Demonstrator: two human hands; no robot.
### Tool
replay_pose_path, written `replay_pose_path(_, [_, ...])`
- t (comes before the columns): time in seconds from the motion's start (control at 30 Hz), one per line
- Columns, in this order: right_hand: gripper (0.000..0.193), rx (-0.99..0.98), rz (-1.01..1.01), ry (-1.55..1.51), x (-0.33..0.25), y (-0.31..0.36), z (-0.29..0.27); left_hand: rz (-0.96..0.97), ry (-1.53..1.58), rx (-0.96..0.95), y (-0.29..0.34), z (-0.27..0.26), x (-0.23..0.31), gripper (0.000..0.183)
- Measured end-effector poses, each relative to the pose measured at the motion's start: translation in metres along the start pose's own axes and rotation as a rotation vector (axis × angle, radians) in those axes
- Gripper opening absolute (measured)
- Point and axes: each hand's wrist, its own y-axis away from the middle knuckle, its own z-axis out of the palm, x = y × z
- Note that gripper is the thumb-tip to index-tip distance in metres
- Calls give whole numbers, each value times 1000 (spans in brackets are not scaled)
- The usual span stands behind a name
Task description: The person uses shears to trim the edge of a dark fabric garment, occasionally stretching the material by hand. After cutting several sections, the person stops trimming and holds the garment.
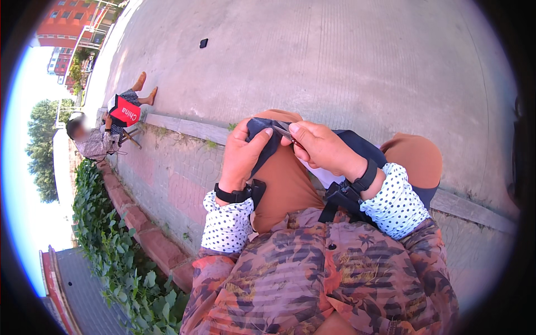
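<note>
Dark navy cloth [267, 158] lies over my lap, with a white part [322, 176] showing below my right hand. My left hand [244, 153] pinches an upper edge of the cloth between thumb and fingers. In my right hand [326, 146] is a small tool with a pointed metal blade [282, 132] and a dark red handle. Its tip touches or nearly touches the cloth beside my left thumb. Whether it has one blade or two I cannot make out. Both wrists wear black straps over or beside white dotted sleeve cuffs.
My brown-trousered knees [413, 156] point toward the concrete road. A small black object [204, 43] lies on it. To the left a person [92, 137] sits holding a red and black bag [124, 111]. A stone kerb [187, 127], brick border [139, 220] and leafy plants [120, 245] run alongside.
</note>
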Motion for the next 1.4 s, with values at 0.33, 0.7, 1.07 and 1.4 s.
replay_pose_path(0.33, [41, 152, -425, 519, 18, -4, -3, -54, 38, 17, -1, 0, 2, 10])
replay_pose_path(0.7, [41, 151, -403, 515, 11, -1, -1, -29, 29, 4, -1, 1, 1, 12])
replay_pose_path(1.07, [42, 200, -356, 478, 25, -4, -1, -38, -7, -4, 0, 2, 4, 13])
replay_pose_path(1.4, [38, 47, -243, 181, -14, 2, 5, -58, 48, -95, 3, 5, 12, 11])
